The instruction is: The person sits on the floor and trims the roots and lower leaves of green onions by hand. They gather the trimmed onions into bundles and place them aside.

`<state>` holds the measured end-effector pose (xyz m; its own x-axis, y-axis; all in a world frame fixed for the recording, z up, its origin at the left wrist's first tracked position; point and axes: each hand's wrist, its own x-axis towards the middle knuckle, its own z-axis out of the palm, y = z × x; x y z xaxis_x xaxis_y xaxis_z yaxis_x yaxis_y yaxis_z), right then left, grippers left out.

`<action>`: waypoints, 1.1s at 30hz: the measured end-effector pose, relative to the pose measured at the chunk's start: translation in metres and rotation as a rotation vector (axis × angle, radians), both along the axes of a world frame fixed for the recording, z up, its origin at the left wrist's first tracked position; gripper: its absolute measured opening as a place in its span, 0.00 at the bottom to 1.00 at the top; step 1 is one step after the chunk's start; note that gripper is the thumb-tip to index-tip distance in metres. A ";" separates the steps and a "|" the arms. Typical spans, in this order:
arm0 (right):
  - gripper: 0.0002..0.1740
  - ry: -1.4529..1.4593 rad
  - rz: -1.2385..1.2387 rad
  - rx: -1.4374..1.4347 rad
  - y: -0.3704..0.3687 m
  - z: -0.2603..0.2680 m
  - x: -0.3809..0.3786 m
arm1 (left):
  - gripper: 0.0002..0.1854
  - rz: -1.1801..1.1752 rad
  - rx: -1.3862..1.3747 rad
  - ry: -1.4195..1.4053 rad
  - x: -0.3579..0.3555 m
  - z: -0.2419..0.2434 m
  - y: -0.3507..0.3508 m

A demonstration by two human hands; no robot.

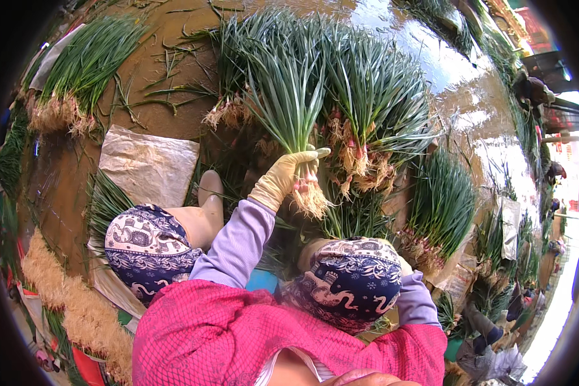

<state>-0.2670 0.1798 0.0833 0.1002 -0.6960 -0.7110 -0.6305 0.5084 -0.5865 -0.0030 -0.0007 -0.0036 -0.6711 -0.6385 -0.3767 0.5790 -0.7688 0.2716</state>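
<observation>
My left hand (289, 171), in a pale yellow rubber glove, grips a bunch of green garlic (296, 116) just above its pinkish bulbs. The leaves fan out away from me and the pale roots (311, 198) hang below the glove. Beyond it lies a large heap of the same plants (366, 87), roots towards me. My right hand (405, 267) is mostly hidden behind my right knee; only a bit of glove shows, so what it holds cannot be seen. Under that knee more green leaves (354, 217) lie on the ground.
A whitish woven sack (147, 161) lies by my left boot (211, 188). More bundles stand at the far left (89, 67) and at the right (441, 207). A row of root ends (87, 313) runs along the lower left. The brown floor (173, 113) looks wet, with loose leaves. People are at the far right.
</observation>
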 end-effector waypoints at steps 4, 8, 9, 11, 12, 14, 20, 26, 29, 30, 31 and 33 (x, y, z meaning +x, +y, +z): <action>0.33 0.644 0.116 -1.030 -0.085 -0.015 0.000 | 0.19 0.028 -0.006 -0.065 -0.015 0.011 0.008; 0.42 0.878 -0.026 -0.813 -0.169 -0.027 0.025 | 0.20 0.135 0.014 0.072 -0.023 0.038 0.013; 0.40 0.920 -0.054 -0.842 -0.174 -0.024 0.031 | 0.20 0.160 0.022 0.032 -0.022 0.045 0.011; 0.37 0.469 -0.282 -1.160 -0.159 -0.017 0.038 | 0.21 0.201 0.009 -0.010 -0.021 0.055 0.010; 0.37 0.278 -0.254 -1.174 -0.145 -0.014 0.040 | 0.21 0.036 -0.017 -0.100 -0.018 0.058 0.010; 0.40 0.074 -0.220 -1.074 -0.109 -0.014 0.049 | 0.20 -0.169 -0.120 -0.211 -0.025 0.060 0.016; 0.34 -0.224 -0.195 -0.682 -0.082 -0.033 0.052 | 0.15 -0.192 -0.089 -0.313 -0.039 0.043 0.032; 0.18 -0.047 -0.077 -0.700 -0.139 -0.032 0.069 | 0.16 -0.319 -0.384 -0.485 -0.014 0.036 0.025; 0.13 -0.570 -0.730 -0.576 -0.129 -0.018 0.057 | 0.09 -0.308 -0.280 -0.430 -0.012 0.040 0.015; 0.13 -0.379 -0.738 -0.690 -0.120 -0.010 0.039 | 0.07 -0.193 -0.364 -0.431 -0.015 0.039 0.013; 0.13 -0.211 -0.701 -0.755 -0.112 -0.003 0.021 | 0.07 -0.193 -0.306 -0.442 -0.015 0.039 0.011; 0.13 -0.297 -0.754 -0.626 -0.094 0.003 0.009 | 0.07 -0.126 -0.152 -0.396 -0.029 0.031 0.014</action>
<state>-0.2583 0.0861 0.0865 -0.4042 -0.8888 -0.2161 -0.0599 0.2615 -0.9633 -0.0318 0.0138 0.0278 -0.5699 -0.6292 -0.5285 0.3121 -0.7607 0.5692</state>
